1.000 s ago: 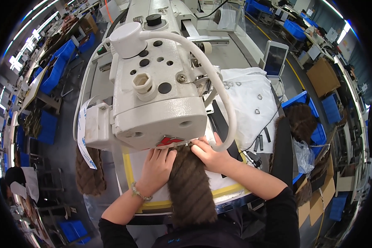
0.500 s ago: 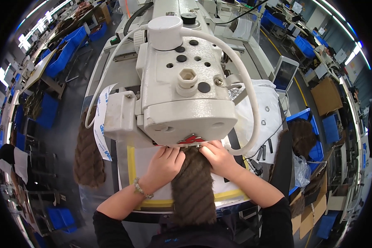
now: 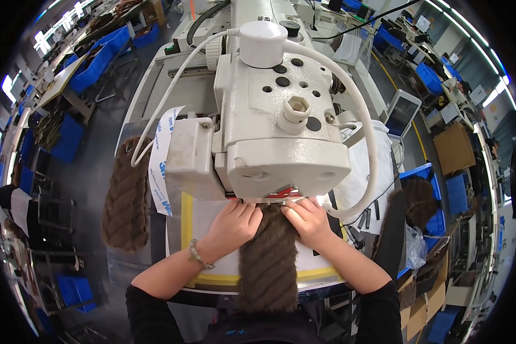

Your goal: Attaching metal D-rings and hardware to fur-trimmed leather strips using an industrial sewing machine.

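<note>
Yellow tape [image 3: 187, 221] lines the bench [image 3: 226, 264]; a brown fur strip [image 3: 268, 258] runs lengthwise from under the machine head [image 3: 286, 155] past the bench's near edge. Left hand [image 3: 235, 225] and right hand [image 3: 309, 221] flank its far part, equally near; with fingertips hidden, whether either grip is closed cannot be told.
</note>
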Demonstrator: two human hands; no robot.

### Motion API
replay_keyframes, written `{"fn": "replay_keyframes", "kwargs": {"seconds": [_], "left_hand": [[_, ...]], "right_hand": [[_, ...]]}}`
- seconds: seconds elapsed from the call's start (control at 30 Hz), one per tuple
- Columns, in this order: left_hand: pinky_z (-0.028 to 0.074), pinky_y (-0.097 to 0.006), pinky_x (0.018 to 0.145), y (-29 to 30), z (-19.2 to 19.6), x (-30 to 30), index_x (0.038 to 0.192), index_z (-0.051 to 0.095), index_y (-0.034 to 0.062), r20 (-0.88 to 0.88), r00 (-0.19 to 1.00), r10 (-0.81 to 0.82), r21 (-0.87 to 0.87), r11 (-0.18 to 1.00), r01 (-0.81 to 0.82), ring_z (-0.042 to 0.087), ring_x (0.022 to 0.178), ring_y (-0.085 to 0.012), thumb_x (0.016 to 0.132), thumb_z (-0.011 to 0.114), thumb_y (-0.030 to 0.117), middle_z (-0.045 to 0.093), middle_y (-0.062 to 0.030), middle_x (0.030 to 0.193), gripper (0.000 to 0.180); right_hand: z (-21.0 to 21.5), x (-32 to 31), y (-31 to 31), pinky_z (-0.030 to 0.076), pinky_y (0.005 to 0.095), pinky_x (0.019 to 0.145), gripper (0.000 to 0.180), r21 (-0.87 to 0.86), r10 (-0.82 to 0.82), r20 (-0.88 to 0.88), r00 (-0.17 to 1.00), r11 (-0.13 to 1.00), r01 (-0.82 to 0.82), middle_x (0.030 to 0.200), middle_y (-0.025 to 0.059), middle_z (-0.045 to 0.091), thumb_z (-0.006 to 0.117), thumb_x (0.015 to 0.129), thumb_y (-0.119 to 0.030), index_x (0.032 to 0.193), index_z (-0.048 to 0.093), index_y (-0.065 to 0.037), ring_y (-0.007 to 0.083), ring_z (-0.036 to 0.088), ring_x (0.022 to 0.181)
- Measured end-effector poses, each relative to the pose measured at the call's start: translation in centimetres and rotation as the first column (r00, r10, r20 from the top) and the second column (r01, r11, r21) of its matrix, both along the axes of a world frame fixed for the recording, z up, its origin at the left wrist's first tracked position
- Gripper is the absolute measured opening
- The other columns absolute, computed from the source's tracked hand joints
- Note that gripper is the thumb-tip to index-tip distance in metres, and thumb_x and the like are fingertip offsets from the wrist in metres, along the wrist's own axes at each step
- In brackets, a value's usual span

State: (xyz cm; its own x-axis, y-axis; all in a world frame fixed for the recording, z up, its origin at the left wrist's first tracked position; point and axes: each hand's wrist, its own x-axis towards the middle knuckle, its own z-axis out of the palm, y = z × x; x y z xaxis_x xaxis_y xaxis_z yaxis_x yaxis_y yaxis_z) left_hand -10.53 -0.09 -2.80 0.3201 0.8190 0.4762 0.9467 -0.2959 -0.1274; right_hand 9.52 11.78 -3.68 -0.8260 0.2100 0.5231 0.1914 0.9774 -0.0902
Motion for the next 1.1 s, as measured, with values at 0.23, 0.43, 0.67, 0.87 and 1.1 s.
{"fn": "replay_keyframes", "kwargs": {"seconds": [0.23,0.43,0.67,0.87,1.1], "left_hand": [[0.048,-0.032,0.08,0.1,0.0,0.0,0.084,0.059,0.0036,0.018,1.0,-0.004,0.01,1.0,0.004,0.06,0.08,-0.0197,0.074,0.059,0.009,0.06,-0.0069,0.082,0.011],[0.047,-0.033,0.081,0.1,0.0,0.0,0.079,0.056,0.0062,0.022,1.0,0.003,0.003,1.0,-0.003,0.058,0.079,-0.0198,0.074,0.059,0.008,0.057,-0.0057,0.079,0.006],[0.047,-0.033,0.084,0.1,0.4,-0.3,0.079,0.056,0.0062,0.025,1.0,-0.01,-0.005,1.0,0.01,0.059,0.082,-0.0197,0.075,0.058,0.008,0.058,-0.0062,0.081,0.005],[0.047,-0.034,0.087,0.2,0.8,-0.3,0.081,0.057,0.0053,0.023,0.999,-0.024,-0.047,0.999,0.025,0.06,0.086,-0.0199,0.075,0.058,0.007,0.06,-0.0071,0.085,0.006],[0.047,-0.033,0.087,-0.2,1.3,-0.5,0.083,0.058,0.0042,0.046,0.998,-0.034,-0.098,0.994,0.039,0.061,0.087,-0.0197,0.075,0.058,0.007,0.062,-0.0074,0.087,0.009]], "right_hand": [[-1.0,0.2,0.2,0.042,0.0389,0.073,0.031,-0.009,0.001,-0.026,1.0,1.0,-0.001,0.117,0.0094,0.065,0.065,0.066,-0.008,0.097,0.064,-0.007,0.0197,0.061,0.081],[-0.1,0.0,0.1,0.048,0.0344,0.073,0.028,-0.043,0.012,-0.018,1.0,0.999,-0.013,0.1,0.0102,0.067,0.064,0.068,-0.006,0.095,0.065,-0.002,0.0237,0.061,0.086],[-0.2,-0.4,0.0,0.05,0.0353,0.078,0.034,-0.124,0.012,-0.094,0.996,0.992,-0.023,0.101,0.0112,0.066,0.07,0.065,-0.002,0.099,0.065,-0.002,0.0249,0.062,0.088],[-1.5,-0.2,-0.3,0.05,0.0365,0.084,0.03,-0.362,-0.039,-0.137,0.99,0.932,-0.013,0.105,0.012,0.067,0.067,0.073,-0.002,0.102,0.064,-0.001,0.0239,0.061,0.091],[-1.1,-0.5,0.1,0.049,0.0351,0.074,0.017,-0.168,-0.021,-0.131,0.991,0.986,-0.001,0.098,0.0099,0.071,0.071,0.082,-0.01,0.098,0.066,-0.007,0.0237,0.065,0.084]]}}
